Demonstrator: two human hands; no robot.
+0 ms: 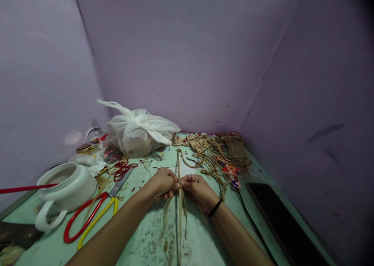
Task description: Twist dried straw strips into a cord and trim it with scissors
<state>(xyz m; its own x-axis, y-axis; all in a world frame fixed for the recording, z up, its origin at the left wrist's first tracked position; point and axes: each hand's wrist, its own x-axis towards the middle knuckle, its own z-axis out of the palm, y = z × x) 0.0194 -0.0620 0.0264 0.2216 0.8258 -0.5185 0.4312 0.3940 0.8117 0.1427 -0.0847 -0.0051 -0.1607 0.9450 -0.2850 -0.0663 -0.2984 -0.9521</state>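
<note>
My left hand (163, 184) and my right hand (197, 188) meet at the middle of the green table (210, 238), both pinched shut on a bundle of dry straw strips (179, 211). The strips run between the fingertips, one thin end pointing up past the knuckles and the loose ends trailing toward me over the table. A black band circles my right wrist.
Scissors (96, 213) with red and yellow handles lie at the left beside a white pot (66, 190). Behind are a knotted white plastic bag (140, 131), red thread (122, 168) and a heap of woven straw cords (217, 153). A dark flat slab (280, 219) lies at the right.
</note>
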